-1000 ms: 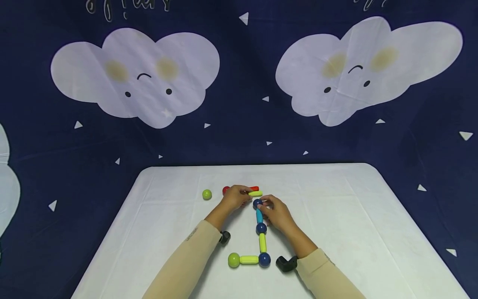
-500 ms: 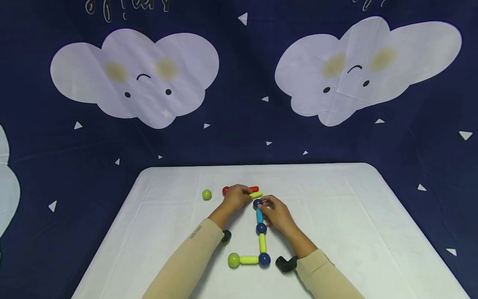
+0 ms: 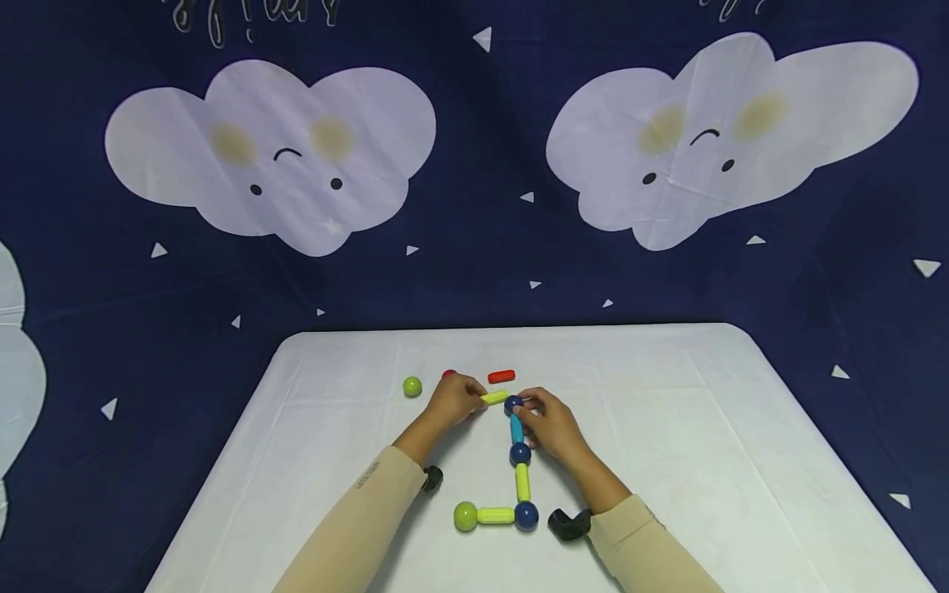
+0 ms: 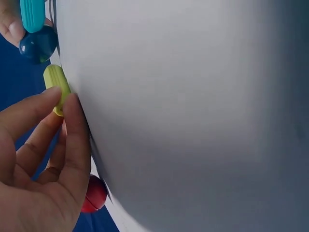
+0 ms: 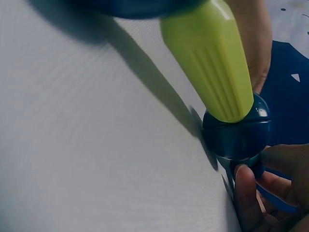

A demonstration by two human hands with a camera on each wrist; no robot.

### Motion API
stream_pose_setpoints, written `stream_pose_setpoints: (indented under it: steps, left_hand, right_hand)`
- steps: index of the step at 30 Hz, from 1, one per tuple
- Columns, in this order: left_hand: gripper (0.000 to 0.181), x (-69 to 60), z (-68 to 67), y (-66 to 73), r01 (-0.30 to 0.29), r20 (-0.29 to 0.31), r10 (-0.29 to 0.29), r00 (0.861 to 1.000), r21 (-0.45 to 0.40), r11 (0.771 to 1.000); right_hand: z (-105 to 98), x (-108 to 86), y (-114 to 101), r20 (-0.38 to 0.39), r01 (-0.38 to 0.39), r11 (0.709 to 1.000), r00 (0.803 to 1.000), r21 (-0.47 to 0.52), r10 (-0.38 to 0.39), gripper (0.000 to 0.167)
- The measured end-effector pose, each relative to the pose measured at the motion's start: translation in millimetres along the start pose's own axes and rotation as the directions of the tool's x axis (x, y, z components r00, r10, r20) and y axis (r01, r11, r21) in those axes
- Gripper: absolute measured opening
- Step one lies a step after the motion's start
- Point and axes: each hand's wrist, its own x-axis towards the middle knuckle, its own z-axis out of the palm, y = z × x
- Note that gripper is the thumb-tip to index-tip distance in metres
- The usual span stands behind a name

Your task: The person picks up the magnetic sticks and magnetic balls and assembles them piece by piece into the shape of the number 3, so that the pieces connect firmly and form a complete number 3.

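My left hand (image 3: 451, 401) pinches a yellow-green toy rod (image 3: 494, 398) between thumb and fingers. In the left wrist view, the rod's free end (image 4: 54, 72) points at a dark blue ball (image 4: 38, 46) with a small gap between them. My right hand (image 3: 552, 424) grips that dark blue ball (image 3: 513, 404) at the far end of a joined chain. From there the chain runs through a light blue rod (image 3: 516, 428), a second blue ball (image 3: 520, 454), a yellow-green rod (image 3: 522, 483) and a corner blue ball (image 3: 526, 515). A sideways rod (image 3: 495, 515) ends it at a green ball (image 3: 465, 516).
Behind my hands lies a loose red rod (image 3: 501, 376). A red ball (image 3: 449, 374) is partly hidden by my left hand, with a loose green ball (image 3: 412, 386) to its left. The white table (image 3: 667, 461) meets a dark blue cloud-patterned cloth (image 3: 489, 272) at its back edge.
My left hand has drawn the yellow-green rod left and nearer to me, away from the red rod, toward the far blue ball. My right hand stays on the chain.
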Motion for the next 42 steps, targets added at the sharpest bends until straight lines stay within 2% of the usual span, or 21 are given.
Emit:
stream_pose_setpoints:
  steps: [8,16,29,35,42]
  left_hand:
    - [0.014,-9.8,-6.0,-9.1,0.04,0.011,-0.039,0.999,-0.044,0.998]
    - [0.015,-16.1,-12.0,-13.3,0.029,0.047,-0.025,0.999,-0.09,0.996]
    - [0.018,-15.2,-15.5,-16.0,0.062,0.147,-0.033,0.989,-0.197,0.978]
    - [0.019,-15.1,-16.4,-18.0,0.078,0.162,-0.035,0.986,-0.27,0.96]
    - [0.02,-13.3,-15.9,-20.8,0.102,0.153,-0.065,0.986,-0.25,0.963]
  right_hand:
    - [0.7,-0.7,0.0,0.004,-0.004,1.0,1.0,0.009,0.004,0.03]
    - [-0.1,-2.6,-1.0,0.001,0.002,0.999,1.0,0.039,-0.002,0.03]
    - [-0.4,-2.9,-2.3,0.005,-0.01,0.999,1.0,0.035,0.01,0.031]
    - [0.5,-1.4,1.3,0.0,-0.017,0.999,1.0,0.049,0.017,0.031]
    - [1.8,-1.9,5.5,-0.008,-0.021,0.998,1.0,0.066,0.021,0.031]
